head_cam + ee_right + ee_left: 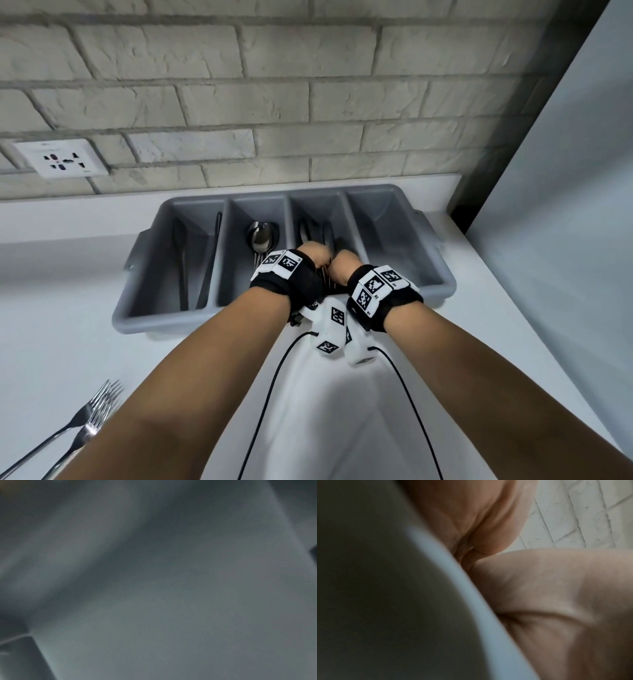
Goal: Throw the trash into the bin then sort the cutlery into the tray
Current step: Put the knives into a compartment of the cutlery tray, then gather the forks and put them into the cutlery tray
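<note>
A grey four-compartment cutlery tray (191,322) sits on the white counter against the brick wall. Both hands reach into its third compartment from the left. My left hand (313,255) is curled round a bundle of metal cutlery handles (326,279). My right hand (344,263) is balled up right beside it, its fingers hidden. The dark heads of that cutlery (310,229) lie further back. Spoons (262,236) fill the second compartment and dark knives (183,260) the first. The left wrist view shows my folded thumb (539,595) beside the tray rim (453,588). The right wrist view shows only blurred tray wall (171,601).
Two forks (92,414) lie on the counter at the lower left, beside my left forearm. The tray's rightmost compartment (394,240) holds nothing. A wall socket (61,159) sits at the left, and a pale panel (565,205) borders the counter on the right.
</note>
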